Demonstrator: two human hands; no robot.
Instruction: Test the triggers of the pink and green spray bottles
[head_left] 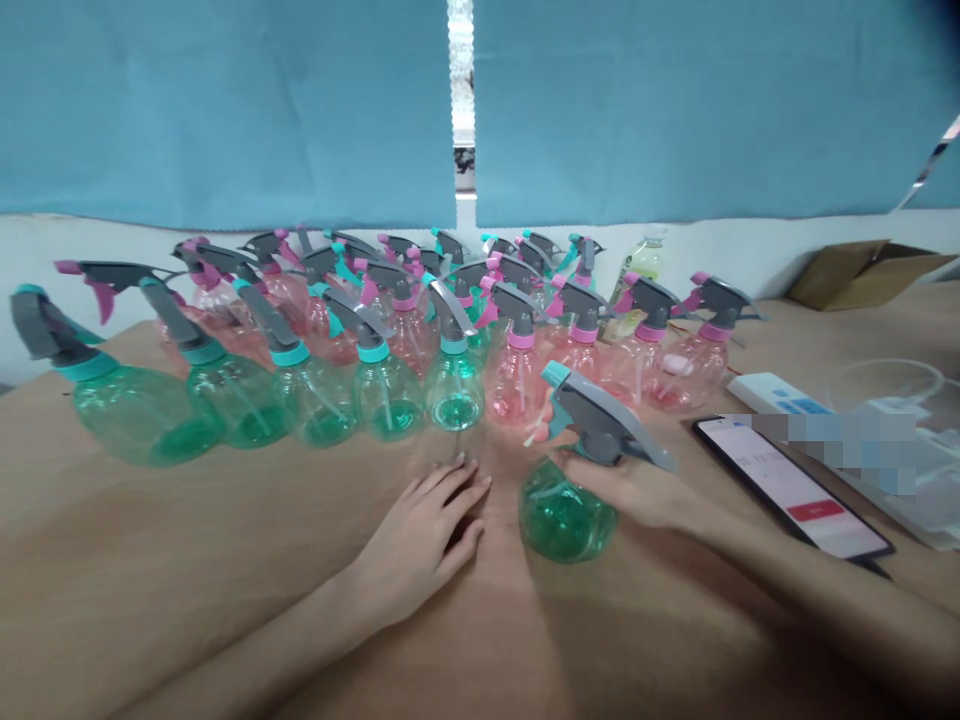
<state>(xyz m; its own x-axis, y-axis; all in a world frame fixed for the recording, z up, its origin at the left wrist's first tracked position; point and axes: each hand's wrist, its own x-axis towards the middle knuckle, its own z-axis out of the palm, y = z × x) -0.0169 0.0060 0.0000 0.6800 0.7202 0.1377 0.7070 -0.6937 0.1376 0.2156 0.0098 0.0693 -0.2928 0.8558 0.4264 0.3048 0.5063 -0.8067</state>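
Observation:
My right hand point(634, 488) is wrapped round the neck of a green spray bottle point(568, 515), below its grey trigger head with a teal nozzle. Some of its fingers are hidden behind the bottle. To the left, my left hand point(424, 530) lies on the wooden table point(315, 640), fingers stretched out, holding nothing. Just beyond it stand a green spray bottle point(455, 395) with a teal collar and a pink spray bottle point(517, 385) with a pink collar. Both form part of a front row, green bottles on the left and pink ones on the right.
Several more spray bottles point(405, 335) crowd behind the front row. A phone point(795, 490) with a lit screen lies at the right, beside a white power strip point(780, 395) and cables. Farther back are a clear bottle with a label point(646, 262) and an open cardboard box point(862, 275).

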